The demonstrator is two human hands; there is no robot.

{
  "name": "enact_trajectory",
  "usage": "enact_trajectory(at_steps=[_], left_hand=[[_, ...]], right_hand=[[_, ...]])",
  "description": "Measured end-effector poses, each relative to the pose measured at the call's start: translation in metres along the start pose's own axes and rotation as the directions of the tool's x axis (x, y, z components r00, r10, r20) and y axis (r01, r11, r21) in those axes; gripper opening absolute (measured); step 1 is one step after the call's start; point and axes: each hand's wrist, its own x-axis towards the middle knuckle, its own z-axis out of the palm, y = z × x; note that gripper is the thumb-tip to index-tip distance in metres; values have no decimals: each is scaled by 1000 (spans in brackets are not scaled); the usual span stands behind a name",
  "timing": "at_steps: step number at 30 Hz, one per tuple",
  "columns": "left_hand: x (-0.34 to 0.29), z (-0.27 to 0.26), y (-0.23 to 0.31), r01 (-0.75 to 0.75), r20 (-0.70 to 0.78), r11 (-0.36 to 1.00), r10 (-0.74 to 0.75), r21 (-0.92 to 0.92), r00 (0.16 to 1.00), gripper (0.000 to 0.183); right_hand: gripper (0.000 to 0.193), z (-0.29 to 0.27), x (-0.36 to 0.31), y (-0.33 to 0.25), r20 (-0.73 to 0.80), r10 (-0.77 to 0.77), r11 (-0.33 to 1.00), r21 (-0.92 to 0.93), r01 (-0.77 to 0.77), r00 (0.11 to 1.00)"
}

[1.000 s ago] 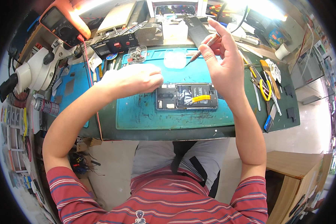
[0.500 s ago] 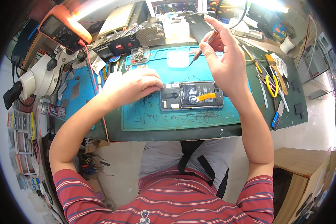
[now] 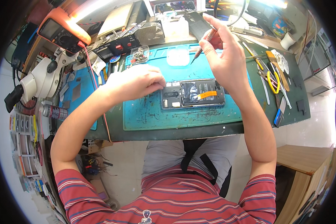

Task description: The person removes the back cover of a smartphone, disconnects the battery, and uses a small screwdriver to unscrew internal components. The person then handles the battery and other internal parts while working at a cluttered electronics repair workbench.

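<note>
An opened phone [image 3: 171,95] lies on the blue-green work mat [image 3: 183,119], its dark inner parts and battery [image 3: 207,89] showing. Across the battery runs an orange flex cable [image 3: 207,95]. My left hand [image 3: 140,83] is at the phone's upper left corner, fingertips pinched together; whatever they hold is hidden. Raised over the mat to the right, my right hand [image 3: 227,56] grips a slim pen-shaped tool [image 3: 205,43] with a brownish grip and a dark pointed tip. That tip points down left, apart from the phone, near a clear shallow container [image 3: 178,56].
Behind my left hand stands a clear box of small metal parts [image 3: 139,55]. An orange multimeter [image 3: 63,31] and a white microscope arm [image 3: 41,80] are at the left. Yellow-handled pliers [image 3: 273,83], a brush [image 3: 278,67] and a blue-handled knife [image 3: 279,116] lie right.
The pen-shaped tool and my right hand stay raised in nearly the same place. My left hand remains at the phone's corner, its fingers turned slightly. The whole view has shifted a little.
</note>
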Motion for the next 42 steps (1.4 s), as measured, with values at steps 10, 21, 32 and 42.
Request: enact_trajectory(at_steps=[10,21,32,42], left_hand=[[18,-5,4,-8,120,999,3,43,993,9],[10,6,11,-36,37,961,27,276,999,13],[35,4,-12,19,-219,999,-7,51,976,17],[62,22,-25,72,-319,995,-48,64,946,25]], right_hand=[[50,-5,1,2,-42,0,1000,-25,-1,999],[53,-47,-14,11,73,23,998,-53,-19,997],[55,-61,-24,25,89,73,987,137,-84,993],[53,-64,-30,24,228,-36,990,140,4,973]])
